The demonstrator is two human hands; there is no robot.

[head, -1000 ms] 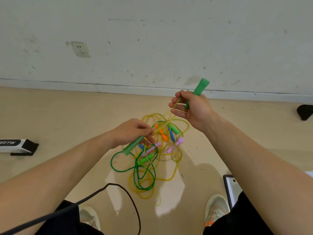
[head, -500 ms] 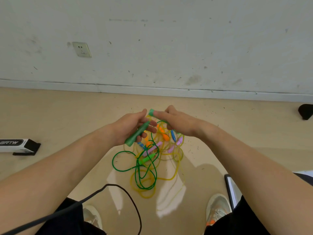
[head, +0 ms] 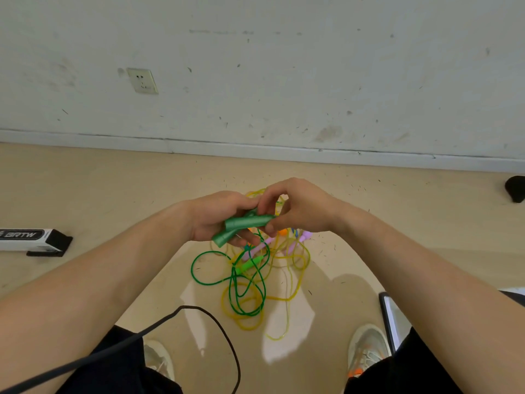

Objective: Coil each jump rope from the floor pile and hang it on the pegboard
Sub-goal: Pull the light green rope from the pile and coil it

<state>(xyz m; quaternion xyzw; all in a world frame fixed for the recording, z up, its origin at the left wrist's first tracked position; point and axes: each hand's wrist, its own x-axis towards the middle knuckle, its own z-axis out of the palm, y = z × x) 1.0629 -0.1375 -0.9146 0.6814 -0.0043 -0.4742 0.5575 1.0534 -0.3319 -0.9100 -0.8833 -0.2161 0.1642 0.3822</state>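
Both hands meet in the middle of the view, above the floor point(head: 85, 194). The left hand point(head: 217, 216) has its fingers curled around two green handles point(head: 245, 221), which lie side by side and slant down to the left, one end poking out below the palm. The right hand point(head: 302, 209) touches the left and pinches the upper right end of those handles between thumb and fingertips. A thin green cord runs down from the hands to the heap below.

The pile of jump ropes point(head: 255, 277) lies on the floor right under the hands, between the person's feet and the wall point(head: 284, 66). It is a loose tangle: a green rope point(head: 196, 277) loops out to the left, a yellow rope point(head: 244, 324) spreads along the near side, and pink handles point(head: 257, 248), another green handle point(head: 250, 263) and a bit of orange (mostly hidden behind the right hand) sit among the cords.

A white and black box point(head: 28, 240) lies on the floor at the left edge. A black cable point(head: 224, 331) curves across the foreground. Two pale shoes point(head: 366, 346) show at the bottom, and a wall socket point(head: 142, 81) sits on the wall at upper left.
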